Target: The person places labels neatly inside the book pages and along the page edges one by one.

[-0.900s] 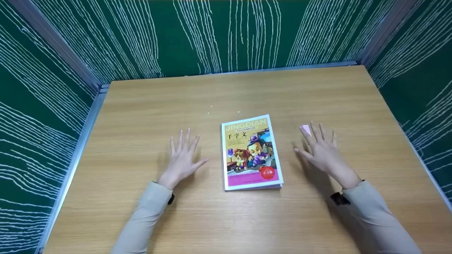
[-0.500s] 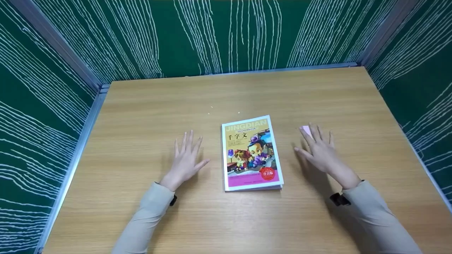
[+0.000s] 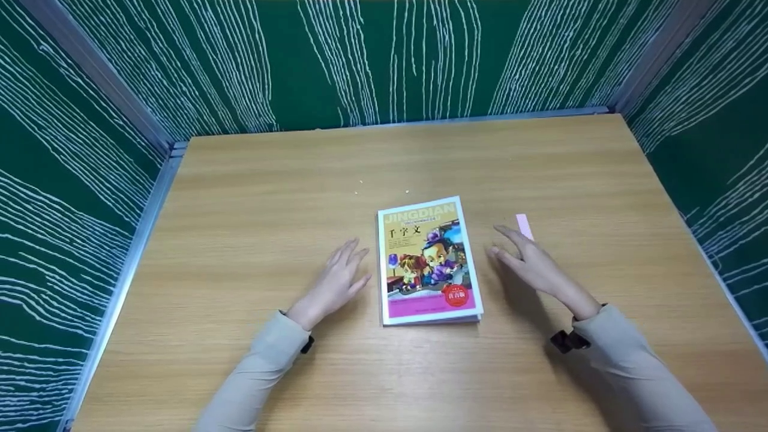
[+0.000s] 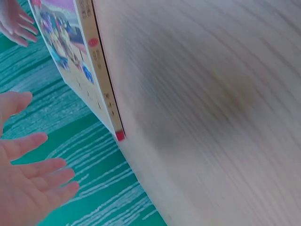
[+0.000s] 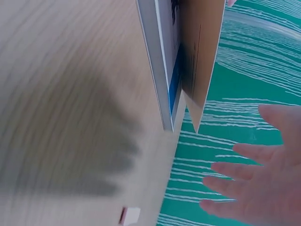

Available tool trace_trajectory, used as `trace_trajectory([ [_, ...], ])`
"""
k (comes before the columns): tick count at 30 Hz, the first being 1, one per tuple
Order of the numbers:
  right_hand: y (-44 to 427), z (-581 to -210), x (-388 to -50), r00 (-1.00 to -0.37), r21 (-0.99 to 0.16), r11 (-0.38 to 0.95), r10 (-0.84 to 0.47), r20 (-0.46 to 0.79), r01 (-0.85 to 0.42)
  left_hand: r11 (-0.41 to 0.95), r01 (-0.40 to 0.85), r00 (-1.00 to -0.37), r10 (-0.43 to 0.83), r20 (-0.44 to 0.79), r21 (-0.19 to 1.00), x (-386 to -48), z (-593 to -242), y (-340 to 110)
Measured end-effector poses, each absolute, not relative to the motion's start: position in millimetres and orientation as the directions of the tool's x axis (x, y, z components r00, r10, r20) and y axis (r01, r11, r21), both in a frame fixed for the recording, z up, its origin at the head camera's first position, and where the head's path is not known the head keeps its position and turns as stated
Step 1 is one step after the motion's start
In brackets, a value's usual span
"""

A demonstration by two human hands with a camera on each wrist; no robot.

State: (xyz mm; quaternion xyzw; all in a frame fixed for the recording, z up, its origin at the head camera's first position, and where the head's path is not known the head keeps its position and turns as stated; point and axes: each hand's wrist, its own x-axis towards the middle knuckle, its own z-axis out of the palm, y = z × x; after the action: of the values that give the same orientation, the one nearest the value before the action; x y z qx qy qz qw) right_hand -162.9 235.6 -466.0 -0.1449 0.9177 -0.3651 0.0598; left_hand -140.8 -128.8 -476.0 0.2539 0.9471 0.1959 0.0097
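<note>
A book (image 3: 429,264) with a colourful cartoon cover lies face up on the wooden table. Its spine (image 4: 101,66) faces my left hand, and in the right wrist view the cover (image 5: 202,52) stands slightly raised from the pages. My left hand (image 3: 333,285) hovers just left of the book, fingers extended, touching nothing. On the other side, my right hand (image 3: 534,264) is held a short way from the book's right edge, fingers relaxed and holding nothing. A pink strip (image 3: 524,227) lies on the table just beyond the right hand, partly covered by it.
Small white specks (image 3: 407,191) lie on the table (image 3: 270,180) behind the book. Green panels (image 3: 306,66) with white wavy lines stand along the back and both sides of the table, joined by metal posts.
Both hands have moved inward toward the book and turned, with their fingers angled more toward it. More of the pink strip shows. The book has not moved.
</note>
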Motion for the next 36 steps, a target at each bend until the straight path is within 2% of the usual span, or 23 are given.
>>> trace_trajectory([
  [7, 226.0, -469.0, -164.4, -0.947, -0.849, 0.519, -0.312, -0.08, -0.099, 0.741, 0.566, -0.813, 0.573, 0.099, 0.362, -135.0, -477.7, -113.7],
  [16, 217.3, -488.9, -168.9, -0.938, -0.952, 0.291, -0.293, -0.185, 0.097, 0.687, 0.656, -0.74, 0.666, 0.09, 0.311, -125.8, -479.0, -93.8],
  [22, 228.0, -534.3, -186.3, -0.902, -0.953, 0.081, -0.308, -0.302, 0.291, 0.667, 0.697, -0.705, 0.704, 0.081, 0.265, -120.2, -480.6, -85.8],
  [30, 219.7, -528.0, -186.4, -0.859, -0.891, -0.019, -0.276, -0.431, 0.453, 0.626, 0.756, -0.646, 0.76, 0.07, 0.191, -115.3, -486.5, -76.1],
  [36, 212.6, -516.9, -182.6, -0.844, -0.878, -0.01, -0.284, -0.456, 0.478, 0.634, 0.75, -0.648, 0.761, 0.022, 0.187, -112.7, -492.4, -72.1],
])
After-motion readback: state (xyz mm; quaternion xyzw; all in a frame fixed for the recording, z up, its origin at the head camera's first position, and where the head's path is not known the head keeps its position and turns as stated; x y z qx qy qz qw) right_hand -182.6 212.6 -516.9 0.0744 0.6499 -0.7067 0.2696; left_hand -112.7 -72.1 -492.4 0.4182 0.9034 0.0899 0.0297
